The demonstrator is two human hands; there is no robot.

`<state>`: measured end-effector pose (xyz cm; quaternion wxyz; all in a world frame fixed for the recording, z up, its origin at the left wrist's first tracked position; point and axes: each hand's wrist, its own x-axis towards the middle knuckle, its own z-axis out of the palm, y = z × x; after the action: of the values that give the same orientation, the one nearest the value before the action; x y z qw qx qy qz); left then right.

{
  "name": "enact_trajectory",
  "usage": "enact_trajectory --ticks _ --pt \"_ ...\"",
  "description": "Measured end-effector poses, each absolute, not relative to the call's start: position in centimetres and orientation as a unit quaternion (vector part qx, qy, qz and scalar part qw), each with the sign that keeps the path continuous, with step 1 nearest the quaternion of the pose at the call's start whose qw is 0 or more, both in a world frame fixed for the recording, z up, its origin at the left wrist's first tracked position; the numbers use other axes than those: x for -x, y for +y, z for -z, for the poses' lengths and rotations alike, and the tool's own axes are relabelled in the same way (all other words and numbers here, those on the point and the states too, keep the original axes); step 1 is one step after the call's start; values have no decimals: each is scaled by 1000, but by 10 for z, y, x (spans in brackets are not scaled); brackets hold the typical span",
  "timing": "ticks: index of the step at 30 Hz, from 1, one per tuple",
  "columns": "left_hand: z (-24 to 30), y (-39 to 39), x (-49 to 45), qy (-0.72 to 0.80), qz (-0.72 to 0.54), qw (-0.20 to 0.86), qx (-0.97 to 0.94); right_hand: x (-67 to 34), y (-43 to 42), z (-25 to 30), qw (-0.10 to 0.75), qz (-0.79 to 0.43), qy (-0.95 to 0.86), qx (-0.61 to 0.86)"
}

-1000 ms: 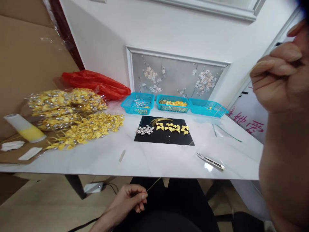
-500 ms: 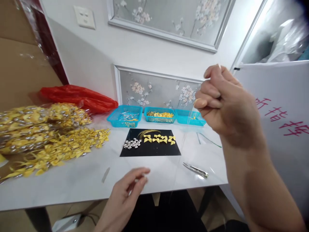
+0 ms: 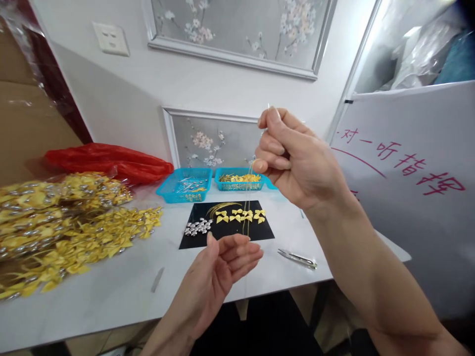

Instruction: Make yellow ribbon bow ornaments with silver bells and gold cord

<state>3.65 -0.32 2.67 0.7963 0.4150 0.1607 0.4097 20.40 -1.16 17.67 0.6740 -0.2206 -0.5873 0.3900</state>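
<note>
Right hand [image 3: 293, 148]: raised above the bench [image 3: 122, 296], clamped on the thread, with thumb and forefinger pressed together, a thin pale tip just above them, and remaining fingers curled in.
Thread [image 3: 249, 195]: hanging in two fine strands from near the little finger of the right hand, down in front of the mat toward the fingertips of the left hand; contact with those fingertips hard to make out.
Left hand [image 3: 222, 269]: below the right, palm turned up, fingers extended and thumb apart from them.
Black mat [image 3: 261, 232]: flat on the bench, beyond the left hand.
Silver beads [image 3: 198, 227]: clustered at the left of the mat.
Yellow bows [image 3: 221, 216]: in rows to the right of the beads.
Golden wires [image 3: 220, 207]: bundled in a curve behind the bows.
Snips [image 3: 297, 258]: lying on the bench, right of the mat.
Blue baskets [image 3: 181, 196]: lined up behind the mat, the rightmost mostly hidden by the right hand.
Yellow garlands [image 3: 92, 237]: heaped at the left of the bench.
Red bag [image 3: 111, 163]: behind the garlands.
</note>
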Motion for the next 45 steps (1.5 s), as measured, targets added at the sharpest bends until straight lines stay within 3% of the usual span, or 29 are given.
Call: enact_trajectory --ticks 11,23,45 --pt "-21 -9 -37 211 -463 755 -413 -209 -8 -173 680 -411 -569 211" --pt "-21 -9 -28 202 -445 758 -432 -216 -3 -172 684 -346 -595 241" --pt "12 -12 -23 247 -369 792 -419 -236 15 -230 745 -339 -516 252"
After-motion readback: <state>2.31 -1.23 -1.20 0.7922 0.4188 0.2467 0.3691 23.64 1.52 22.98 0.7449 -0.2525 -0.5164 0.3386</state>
